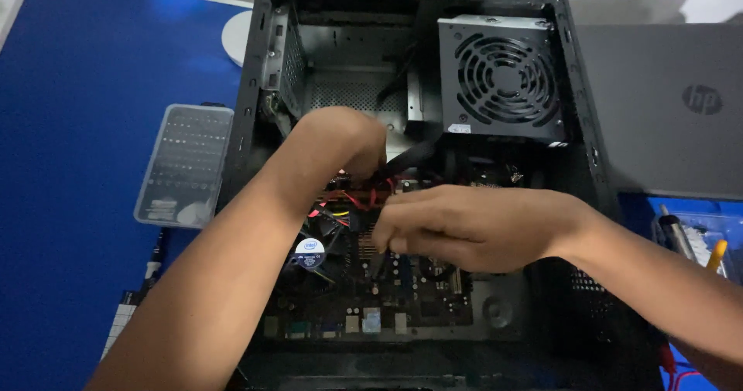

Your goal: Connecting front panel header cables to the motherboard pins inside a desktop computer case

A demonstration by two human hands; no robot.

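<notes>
- Your left hand (340, 140) reaches deep into the open computer case (255, 66), curled into a loose fist. It seems to be closed on the black cable bundle (406, 159) that runs out from under it towards the power supply, though the fingertips are hidden behind the knuckles.
- Your right hand (464, 225) comes in from the right, flat and low over the motherboard (371, 298). Its fingers are bent and pinched together near the red and black wires (357, 200); you cannot tell from here exactly which wire or plug they have hold of.
- The two hands sit close together, nearly touching, over the middle of the board. It looks as if one steadies the cabling while the other works at its end.
- The case lies on its side with the panel off, so the board faces up at you and both arms can drop straight in.
- The power supply (503, 78), with its round fan grille, sits in the far right corner of the case; the cables fan out from beneath it towards your hands.
- The processor cooler (311, 253), with its round sticker, lies just under your left forearm, untouched.
- On the blue mat (85, 167) covering the desk, a clear plastic bit case (184, 165) rests just left of the computer case, within easy reach.
- A closed grey laptop (665, 112) lies to the right. Below it, a blue tray (696, 209) holds hand tools near your right forearm.
</notes>
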